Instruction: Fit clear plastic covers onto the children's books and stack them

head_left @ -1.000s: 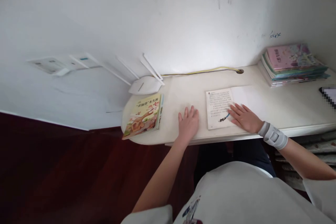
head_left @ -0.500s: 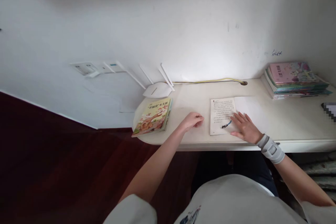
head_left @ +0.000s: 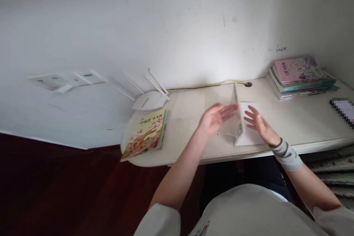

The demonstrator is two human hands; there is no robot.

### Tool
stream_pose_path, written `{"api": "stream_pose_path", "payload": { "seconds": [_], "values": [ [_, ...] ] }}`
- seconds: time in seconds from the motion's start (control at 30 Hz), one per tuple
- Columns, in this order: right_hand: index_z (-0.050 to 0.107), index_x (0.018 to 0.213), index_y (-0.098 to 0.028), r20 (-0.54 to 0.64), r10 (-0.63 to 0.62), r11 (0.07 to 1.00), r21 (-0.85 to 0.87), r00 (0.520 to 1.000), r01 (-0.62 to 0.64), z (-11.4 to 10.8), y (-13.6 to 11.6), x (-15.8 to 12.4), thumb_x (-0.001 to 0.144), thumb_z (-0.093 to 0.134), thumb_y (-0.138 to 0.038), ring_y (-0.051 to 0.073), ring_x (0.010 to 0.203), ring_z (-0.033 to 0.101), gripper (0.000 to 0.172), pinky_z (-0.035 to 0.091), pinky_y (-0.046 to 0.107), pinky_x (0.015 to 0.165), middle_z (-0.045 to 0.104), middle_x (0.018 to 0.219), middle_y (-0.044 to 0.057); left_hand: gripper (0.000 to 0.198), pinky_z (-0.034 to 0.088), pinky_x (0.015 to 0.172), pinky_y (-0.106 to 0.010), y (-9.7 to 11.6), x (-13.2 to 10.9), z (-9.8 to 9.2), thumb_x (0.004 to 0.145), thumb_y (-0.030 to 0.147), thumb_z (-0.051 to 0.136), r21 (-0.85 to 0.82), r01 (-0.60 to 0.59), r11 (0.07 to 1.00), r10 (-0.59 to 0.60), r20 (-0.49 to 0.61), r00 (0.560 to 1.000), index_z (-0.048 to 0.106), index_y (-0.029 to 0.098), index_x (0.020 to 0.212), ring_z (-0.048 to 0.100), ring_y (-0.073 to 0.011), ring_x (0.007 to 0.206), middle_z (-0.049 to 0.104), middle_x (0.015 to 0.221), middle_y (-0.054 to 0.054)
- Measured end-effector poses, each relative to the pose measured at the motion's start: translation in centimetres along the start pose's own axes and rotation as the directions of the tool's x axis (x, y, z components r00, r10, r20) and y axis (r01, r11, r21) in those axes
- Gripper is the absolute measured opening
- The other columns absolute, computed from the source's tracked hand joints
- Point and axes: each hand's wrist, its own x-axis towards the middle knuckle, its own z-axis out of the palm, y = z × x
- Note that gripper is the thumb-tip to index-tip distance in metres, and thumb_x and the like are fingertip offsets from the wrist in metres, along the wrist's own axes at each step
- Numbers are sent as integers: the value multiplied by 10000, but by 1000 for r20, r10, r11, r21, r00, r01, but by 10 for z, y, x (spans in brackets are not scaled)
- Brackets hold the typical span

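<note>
An open book [head_left: 250, 132] lies on the white desk [head_left: 193, 125] in front of me, and its left half [head_left: 235, 118] stands upright in mid-swing. My left hand [head_left: 214, 118] is behind that raised half, palm up, fingers stretched against it. My right hand [head_left: 258, 125], with a grey wrist wrap, hovers over the right page with fingers spread, just beside the raised half.
A yellow picture book [head_left: 145, 136] lies at the desk's rounded left end. A white router [head_left: 151, 97] with antennas sits by the wall behind it. A stack of colourful books [head_left: 301, 75] stands at the far right. A cable [head_left: 210, 84] runs along the wall. Dark floor lies to the left.
My left hand went from flat on the desk to under the book's left half and has swung it up. My right hand has lifted off the page. The view has shifted slightly.
</note>
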Motion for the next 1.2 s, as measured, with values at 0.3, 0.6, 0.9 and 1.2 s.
{"api": "stream_pose_path", "payload": {
  "seconds": [0.3, 0.6, 0.9, 1.2],
  "values": [
    [276, 1434, -200, -130, 80, 989, -109, 988, -95, -50, 40, -8, 925, 322, -467, 254, 1103, 591, 577, 502, 443, 882, 573, 1284, 122, 157, 466, 910, -478, -1, -32, -72, 728, 327, 574, 299, 61, 952, 25, -277, 961, 492, 202, 776, 673, -267, 937, 706, 1005, -103],
    [444, 1358, -148, 167, -27, 527, -835, 986, 156, 16, 6, 23, 902, 407, -416, 362, 1368, 254, 531, 239, 629, 1043, 326, 1470, 200, 479, 260, 1090, -510, -51, -52, -72, 888, 270, 394, 985, 143, -100, 425, -87, 901, 411, 80, 1327, 256, -304, 1384, 363, 1443, -224],
    [417, 1384, -157, 169, 12, 453, -880, 986, 145, 43, 19, 22, 914, 362, -419, 335, 1366, 272, 541, 205, 635, 1052, 315, 1481, 159, 554, 184, 1106, -555, -101, -32, -31, 935, 405, 326, 955, -59, -290, 147, 106, 983, 362, 106, 1400, 239, -332, 1384, 327, 1480, -141],
    [444, 1342, -107, -279, -27, 464, -854, 960, -235, -24, 56, -26, 908, 377, -488, 324, 1324, 355, 582, 297, 548, 1042, 445, 1395, 200, 410, 333, 1084, -433, -109, -33, -15, 963, 306, 299, 937, -178, -302, 296, 270, 916, 570, 105, 1197, 468, -223, 1265, 559, 1309, -130]
  ]
}}
